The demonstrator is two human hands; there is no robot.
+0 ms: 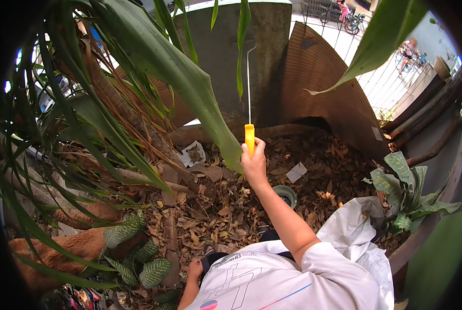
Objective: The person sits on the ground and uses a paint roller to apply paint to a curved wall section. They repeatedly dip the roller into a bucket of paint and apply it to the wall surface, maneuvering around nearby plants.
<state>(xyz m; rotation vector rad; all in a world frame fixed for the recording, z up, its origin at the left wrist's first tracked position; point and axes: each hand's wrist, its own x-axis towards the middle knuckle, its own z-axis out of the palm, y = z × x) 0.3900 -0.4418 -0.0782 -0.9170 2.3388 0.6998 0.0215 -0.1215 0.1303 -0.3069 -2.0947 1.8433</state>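
Right hand (255, 163) is wrapped round the yellow grip of a skinny bent-tip metal rod (249, 138), holding it out pretty much upright in front of that grey slab (215, 57). Left hand (195, 267) hangs low by the body, and from where I'm standing I can't tell if it's curled or spread. Big green leaf (195, 88) droops just left of the grip, dry leaves (319, 160) all over the ground, round green pot (293, 197) near the forearm.

A grey upright slab (218, 57) stands with a brown corrugated sheet (326, 85) curving to its right. Leaf-littered ground (319, 150) spreads before the slab; beyond it, to the right, bright daylight whitens the paved area (393, 85).
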